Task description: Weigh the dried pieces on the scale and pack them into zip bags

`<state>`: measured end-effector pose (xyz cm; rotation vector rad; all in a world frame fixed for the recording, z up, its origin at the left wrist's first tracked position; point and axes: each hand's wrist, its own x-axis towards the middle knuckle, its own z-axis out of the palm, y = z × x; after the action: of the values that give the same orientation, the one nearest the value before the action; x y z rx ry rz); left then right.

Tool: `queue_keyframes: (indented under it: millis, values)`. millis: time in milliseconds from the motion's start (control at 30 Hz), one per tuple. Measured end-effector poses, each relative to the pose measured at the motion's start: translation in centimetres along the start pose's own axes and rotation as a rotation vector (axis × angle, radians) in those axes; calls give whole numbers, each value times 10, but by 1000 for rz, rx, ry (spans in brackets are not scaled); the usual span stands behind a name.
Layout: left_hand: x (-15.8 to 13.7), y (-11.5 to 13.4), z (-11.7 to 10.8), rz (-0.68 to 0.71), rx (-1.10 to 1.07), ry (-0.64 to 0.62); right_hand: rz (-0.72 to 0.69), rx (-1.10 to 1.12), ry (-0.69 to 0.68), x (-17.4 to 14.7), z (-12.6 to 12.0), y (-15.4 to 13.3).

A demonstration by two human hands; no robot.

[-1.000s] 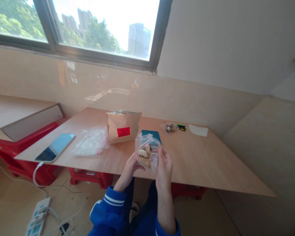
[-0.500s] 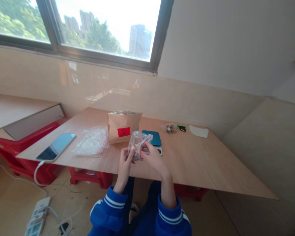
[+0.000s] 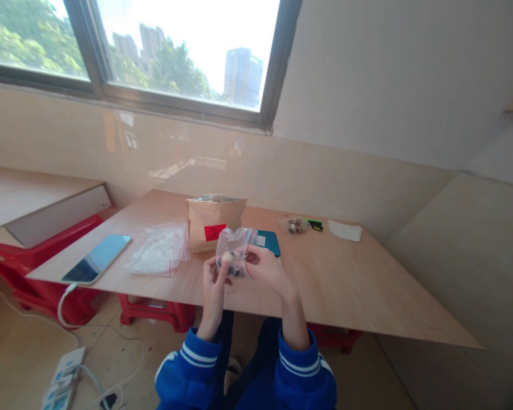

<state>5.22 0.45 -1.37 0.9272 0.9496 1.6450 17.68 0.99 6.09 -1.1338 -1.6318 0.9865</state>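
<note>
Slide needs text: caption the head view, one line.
Both hands hold a part-filled clear zip bag over the wooden table, near an open brown pouch.

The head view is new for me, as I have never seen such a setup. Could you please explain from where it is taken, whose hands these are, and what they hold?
There is no machine here: one person works with bare hands, and a camera worn on the head looks forward and down. The left hand holds a clear bag with pale and dark pieces inside. The right hand is at the bag's red-striped edge; whether its fingertips are inside is hard to tell.

On the wooden table, from left to right, are a phone, a pile of clear bags, an open brown pouch, a flat teal object, a small filled bag and a white sheet.
</note>
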Motion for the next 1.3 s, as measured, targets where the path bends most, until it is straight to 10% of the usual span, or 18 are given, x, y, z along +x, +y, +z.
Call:
queue_keyframes:
  millis: [400,633,900,1300]
  values:
    - [0,-4,1,-277,-291,217,-117,104,186,8,-10,-23]
    - [6,-4,-5,-287,-385,408,-392,-42,340,90,-21,-45]
    - [17,3,-21,-253,-371,444,-484,-749,20,130,-1,-46]
    - [19,3,-22,-245,-354,422,-484,-702,25,127,3,-44]
